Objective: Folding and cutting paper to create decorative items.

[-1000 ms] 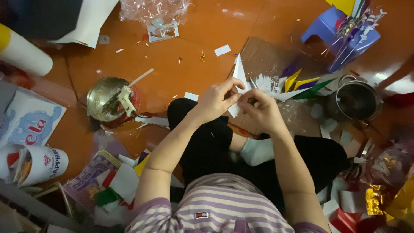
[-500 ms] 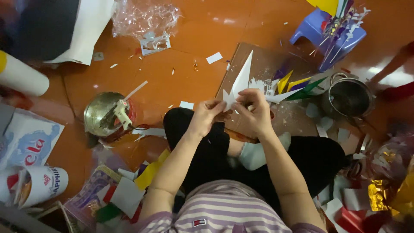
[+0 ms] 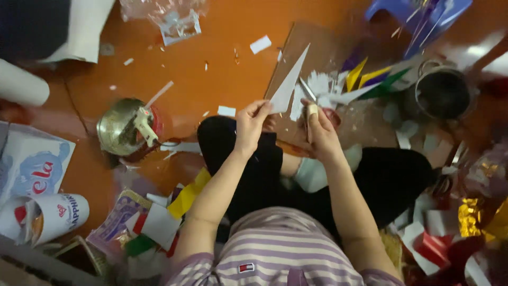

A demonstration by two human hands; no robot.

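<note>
left hand point(image 3: 253, 123) pinching the bottom corner of a white paper triangle point(image 3: 290, 82), long point running up and away to the right over the brown board point(image 3: 309, 45). right hand point(image 3: 320, 130) closed round small scissors point(image 3: 306, 89), blades just beside the paper's right edge, so nearer the cut side. metal bowl point(image 3: 119, 126) well off to the left.

white paper triangle point(image 3: 288, 79), orange floor point(image 3: 211, 47)

orange floor point(image 3: 222, 47), metal bowl point(image 3: 119, 127), paper scraps point(image 3: 260, 44)
</note>
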